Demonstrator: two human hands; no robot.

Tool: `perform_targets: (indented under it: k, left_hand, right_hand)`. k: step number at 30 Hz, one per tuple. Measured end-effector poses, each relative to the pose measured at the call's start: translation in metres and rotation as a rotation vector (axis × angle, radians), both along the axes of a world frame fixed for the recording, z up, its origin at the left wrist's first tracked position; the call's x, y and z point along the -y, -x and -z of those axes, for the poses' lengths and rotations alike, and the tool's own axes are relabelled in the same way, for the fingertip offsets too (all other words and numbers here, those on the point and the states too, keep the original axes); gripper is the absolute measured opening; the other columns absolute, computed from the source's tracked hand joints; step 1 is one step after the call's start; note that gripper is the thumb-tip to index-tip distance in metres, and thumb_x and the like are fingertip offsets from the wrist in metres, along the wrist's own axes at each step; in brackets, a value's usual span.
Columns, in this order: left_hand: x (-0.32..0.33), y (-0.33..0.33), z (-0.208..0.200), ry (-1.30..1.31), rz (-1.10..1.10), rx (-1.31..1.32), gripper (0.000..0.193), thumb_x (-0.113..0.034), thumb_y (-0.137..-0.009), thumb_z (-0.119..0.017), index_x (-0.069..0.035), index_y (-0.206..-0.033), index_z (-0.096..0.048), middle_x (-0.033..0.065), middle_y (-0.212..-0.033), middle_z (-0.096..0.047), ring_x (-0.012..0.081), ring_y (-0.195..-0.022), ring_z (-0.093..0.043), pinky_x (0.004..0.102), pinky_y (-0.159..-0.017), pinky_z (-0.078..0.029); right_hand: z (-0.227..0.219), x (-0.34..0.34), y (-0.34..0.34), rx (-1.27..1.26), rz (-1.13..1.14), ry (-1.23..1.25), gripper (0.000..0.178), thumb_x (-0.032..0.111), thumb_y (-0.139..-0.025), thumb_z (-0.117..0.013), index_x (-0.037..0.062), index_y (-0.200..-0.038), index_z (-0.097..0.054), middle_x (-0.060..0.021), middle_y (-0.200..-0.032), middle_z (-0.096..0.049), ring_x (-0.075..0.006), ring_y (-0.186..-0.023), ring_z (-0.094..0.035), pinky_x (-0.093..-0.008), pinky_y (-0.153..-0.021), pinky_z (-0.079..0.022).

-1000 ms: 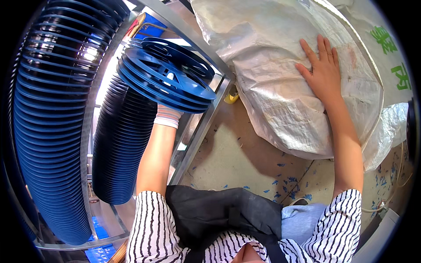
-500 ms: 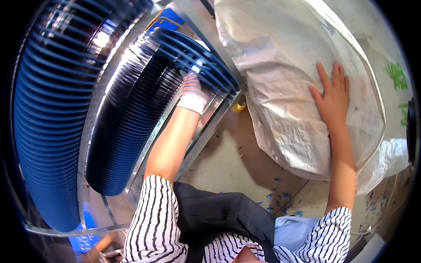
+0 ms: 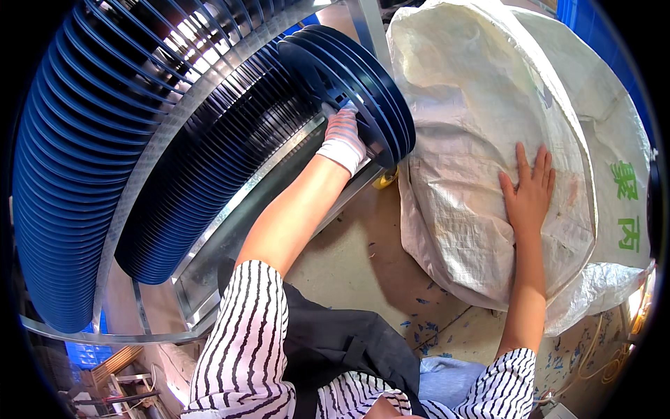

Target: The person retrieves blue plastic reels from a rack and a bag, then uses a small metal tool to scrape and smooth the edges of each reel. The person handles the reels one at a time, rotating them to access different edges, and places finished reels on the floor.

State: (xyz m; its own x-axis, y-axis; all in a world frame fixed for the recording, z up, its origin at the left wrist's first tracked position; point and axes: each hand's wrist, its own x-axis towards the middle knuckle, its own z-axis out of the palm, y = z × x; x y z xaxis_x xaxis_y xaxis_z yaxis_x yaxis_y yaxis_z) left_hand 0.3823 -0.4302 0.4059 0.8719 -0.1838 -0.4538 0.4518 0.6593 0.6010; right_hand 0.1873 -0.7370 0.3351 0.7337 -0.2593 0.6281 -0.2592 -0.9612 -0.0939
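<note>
My left hand (image 3: 342, 136), in a white and pinkish glove, is closed at the centre opening of several round dark-blue discs (image 3: 396, 115). These stand on edge as a small group at the far end of a long row of similar discs (image 3: 188, 178). The group juts out over the end of the metal rack (image 3: 368, 31), close to a big white woven sack (image 3: 453, 216). Bare and with fingers spread, my right hand (image 3: 528, 199) lies flat against the sack's side. My left fingertips are partly hidden inside the disc opening.
Left of the nearer row, a second, larger row of blue discs (image 3: 59, 188) fills the rack. Blue scraps litter the floor (image 3: 370, 269) between rack and sack. A small yellow object (image 3: 385, 179) sits by the rack's end. At lower right lies a yellow cable (image 3: 614, 366).
My left hand has drawn the group of discs to the right, past the rack's end toward the sack. My right hand stays flat on the sack. The whole view has shifted somewhat.
</note>
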Motion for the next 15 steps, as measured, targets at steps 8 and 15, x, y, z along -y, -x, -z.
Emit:
perform_targets:
  k: [8,15]
  left_hand:
    - [0.001,0.011,-0.001,0.002,-0.019,0.086,0.024,-0.024,-0.091,-0.063,-0.01,-0.111,-0.066,0.0104,-0.111,-0.07,0.0317,-0.106,-0.065,0.0576,-0.096,-0.05]
    - [-0.015,0.014,-0.005,-0.09,0.013,0.046,0.029,-0.024,-0.087,-0.07,-0.009,-0.112,-0.065,0.012,-0.107,-0.07,0.0351,-0.099,-0.066,0.0574,-0.094,-0.052]
  right_hand:
    - [0.001,0.003,0.002,-0.008,0.011,0.016,0.065,0.047,-0.089,-0.063,0.0254,-0.149,-0.046,-0.02,-0.158,-0.031,-0.036,-0.146,-0.028,-0.0491,-0.12,-0.019]
    - [0.001,-0.004,0.0,0.006,-0.015,0.0,0.065,0.046,-0.089,-0.063,0.0261,-0.149,-0.046,-0.0193,-0.157,-0.032,-0.0363,-0.146,-0.028,-0.0492,-0.119,-0.019]
